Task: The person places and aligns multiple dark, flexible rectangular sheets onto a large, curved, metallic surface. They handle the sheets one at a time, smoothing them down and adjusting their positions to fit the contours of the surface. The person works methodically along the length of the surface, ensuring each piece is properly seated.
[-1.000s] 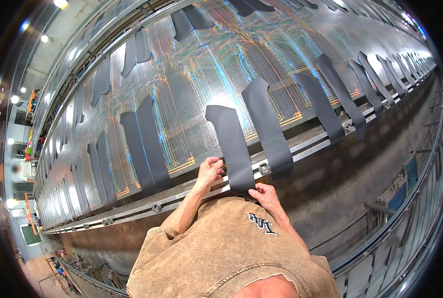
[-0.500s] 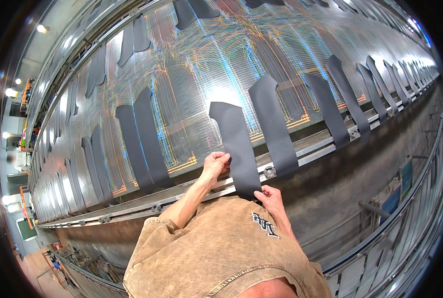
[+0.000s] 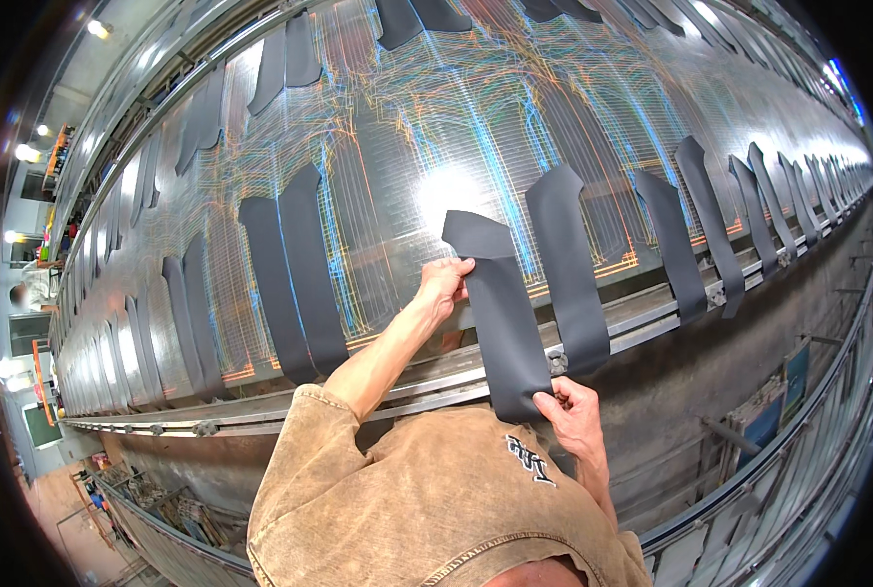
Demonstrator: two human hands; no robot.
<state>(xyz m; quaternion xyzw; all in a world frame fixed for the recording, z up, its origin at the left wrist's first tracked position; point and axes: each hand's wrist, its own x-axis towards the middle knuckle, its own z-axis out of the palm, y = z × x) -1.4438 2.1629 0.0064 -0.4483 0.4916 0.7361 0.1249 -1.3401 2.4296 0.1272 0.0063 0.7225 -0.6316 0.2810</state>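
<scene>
Down at the near end, pinching the right edge of the dark grey strip point(image 3: 511, 338) with the right hand point(image 3: 575, 419), thumb on top! Lying across the metal rail point(image 3: 644, 330), long axis running away and slightly leftward. Farther up, pinching the left edge with the left hand point(image 3: 440, 284), nearer the angled tip, out over the line-marked table point(image 3: 383, 245).

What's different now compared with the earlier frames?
The left hand has moved up along the left edge of the dark grey strip, away from the body, and now grips it just below the angled far end. A bend now crosses the strip there. The view has also shifted slightly. Unchanged: the right hand at the strip's near right edge, and the neighbouring strip lying beside it.
</scene>
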